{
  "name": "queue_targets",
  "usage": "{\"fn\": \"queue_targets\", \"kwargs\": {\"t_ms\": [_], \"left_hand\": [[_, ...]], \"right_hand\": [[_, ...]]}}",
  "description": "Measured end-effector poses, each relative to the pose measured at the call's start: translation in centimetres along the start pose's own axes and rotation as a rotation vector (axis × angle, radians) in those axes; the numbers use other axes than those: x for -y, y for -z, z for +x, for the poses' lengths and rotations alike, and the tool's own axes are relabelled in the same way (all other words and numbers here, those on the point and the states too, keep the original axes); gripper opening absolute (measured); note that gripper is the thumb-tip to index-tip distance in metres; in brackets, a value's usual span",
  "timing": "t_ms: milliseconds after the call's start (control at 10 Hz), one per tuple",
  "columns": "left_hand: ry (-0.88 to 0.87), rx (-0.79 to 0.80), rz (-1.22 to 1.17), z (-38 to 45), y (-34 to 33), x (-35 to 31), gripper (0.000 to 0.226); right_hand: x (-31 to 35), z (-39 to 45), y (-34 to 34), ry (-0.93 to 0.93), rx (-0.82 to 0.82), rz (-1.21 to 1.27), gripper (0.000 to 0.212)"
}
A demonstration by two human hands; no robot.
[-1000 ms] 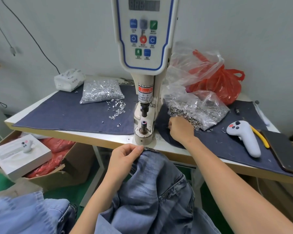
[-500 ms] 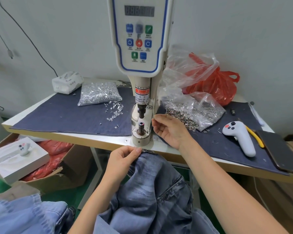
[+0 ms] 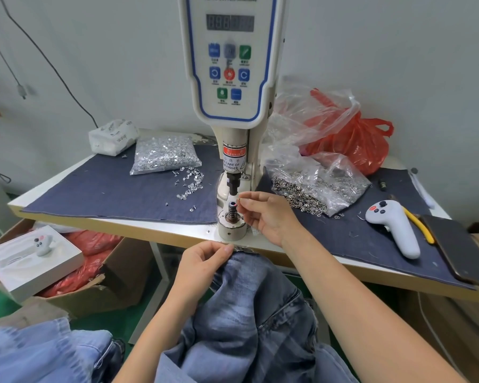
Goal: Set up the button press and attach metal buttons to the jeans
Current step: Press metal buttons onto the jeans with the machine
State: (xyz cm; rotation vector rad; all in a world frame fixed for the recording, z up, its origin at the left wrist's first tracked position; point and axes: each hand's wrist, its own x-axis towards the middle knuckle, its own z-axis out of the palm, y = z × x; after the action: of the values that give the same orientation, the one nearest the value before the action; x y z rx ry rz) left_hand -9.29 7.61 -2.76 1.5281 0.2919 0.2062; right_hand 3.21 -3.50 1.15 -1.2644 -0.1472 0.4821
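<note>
The white button press (image 3: 230, 78) stands at the table's middle, its lower die post (image 3: 232, 210) under the punch. My right hand (image 3: 266, 217) pinches a small metal button (image 3: 240, 200) between thumb and forefinger, just right of the die's top. My left hand (image 3: 202, 265) grips the waistband of the blue jeans (image 3: 246, 322) at the table's front edge, below the press. An open bag of dark metal buttons (image 3: 310, 189) lies right of the press. A bag of silver rivets (image 3: 163, 154) lies left of it, with several loose ones (image 3: 190, 183) spilled beside.
Dark denim cloth (image 3: 116, 192) covers the table. A white controller (image 3: 393, 228), yellow pliers (image 3: 421, 228) and a dark phone (image 3: 462, 252) lie at the right. Red and clear plastic bags (image 3: 343, 134) sit behind. A cardboard box (image 3: 94, 286) and more jeans (image 3: 39, 352) are at lower left.
My right hand left the bag of dark buttons and moved left and up to the die post, now pinching a button. My left hand stayed on the waistband.
</note>
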Motion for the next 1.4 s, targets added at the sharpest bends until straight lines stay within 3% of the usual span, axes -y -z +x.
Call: {"fn": "queue_targets", "kwargs": {"t_ms": [300,1400], "left_hand": [[0.000,0.001,-0.016,-0.1,0.1,0.1,0.015],[-0.022,0.013,0.005,-0.2,0.0,0.2,0.016]], "right_hand": [[0.4,0.6,-1.1,-0.017,-0.178,-0.120,0.026],[2.0,0.7,-1.5,-0.201,-0.129,0.089,0.019]]}}
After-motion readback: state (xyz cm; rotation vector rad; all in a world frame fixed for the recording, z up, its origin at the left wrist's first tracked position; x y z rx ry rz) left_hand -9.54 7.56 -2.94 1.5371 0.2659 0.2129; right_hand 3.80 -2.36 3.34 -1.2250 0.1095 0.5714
